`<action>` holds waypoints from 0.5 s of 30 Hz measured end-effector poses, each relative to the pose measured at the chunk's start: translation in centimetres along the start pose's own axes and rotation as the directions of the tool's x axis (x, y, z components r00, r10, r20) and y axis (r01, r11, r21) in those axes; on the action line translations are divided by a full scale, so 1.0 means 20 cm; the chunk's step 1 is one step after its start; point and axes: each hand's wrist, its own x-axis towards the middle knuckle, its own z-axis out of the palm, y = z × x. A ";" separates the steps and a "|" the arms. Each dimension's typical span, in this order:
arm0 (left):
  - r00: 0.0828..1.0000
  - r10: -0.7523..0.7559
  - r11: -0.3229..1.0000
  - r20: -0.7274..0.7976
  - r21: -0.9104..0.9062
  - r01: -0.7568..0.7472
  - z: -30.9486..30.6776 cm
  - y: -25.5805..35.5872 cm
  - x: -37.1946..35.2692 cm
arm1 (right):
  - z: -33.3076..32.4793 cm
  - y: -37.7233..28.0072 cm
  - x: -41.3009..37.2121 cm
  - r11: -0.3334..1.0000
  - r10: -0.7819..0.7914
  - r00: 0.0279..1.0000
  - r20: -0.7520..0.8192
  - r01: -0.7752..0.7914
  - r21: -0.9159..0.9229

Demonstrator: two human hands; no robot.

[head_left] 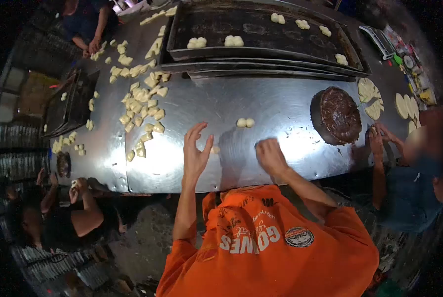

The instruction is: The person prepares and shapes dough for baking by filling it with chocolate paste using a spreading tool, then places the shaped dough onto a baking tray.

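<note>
My left hand [196,151] is raised just above the steel table [206,94], its thumb and fingers spread apart. Close to its thumb is a small, blurred pale spot [215,149], perhaps a piece of dough. On the other side, my right hand [271,156] is curled down at the table surface with its fingers closed; whatever may be under them is hidden. Beyond both hands, two round dough balls [245,123] sit side by side, touching. Cut dough pieces [141,101] lie scattered in a heap to the left of my left hand.
Stacked dark baking trays [261,37] stand at the back, with small dough-ball clusters on top. To the right are a round pan of dark brown filling [336,116], flat dough pieces [370,96] and a scale [378,42]. Other people work at the left and right edges.
</note>
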 end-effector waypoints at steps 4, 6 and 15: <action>0.992 -0.120 0.993 0.025 -0.007 0.120 0.00 -0.12 -0.11 | 0.09 -0.08 0.10 0.996 -0.044 0.999 -0.028 0.041 -0.079; 0.992 -0.103 0.994 0.066 -0.022 0.105 0.01 -0.14 -0.12 | 0.16 -0.11 -0.01 0.979 -0.192 0.981 -0.001 0.192 -0.068; 0.950 0.078 0.937 0.302 0.302 -0.173 0.12 -0.23 -0.20 | 0.11 -0.09 0.08 0.993 0.073 0.997 0.020 -0.071 -0.099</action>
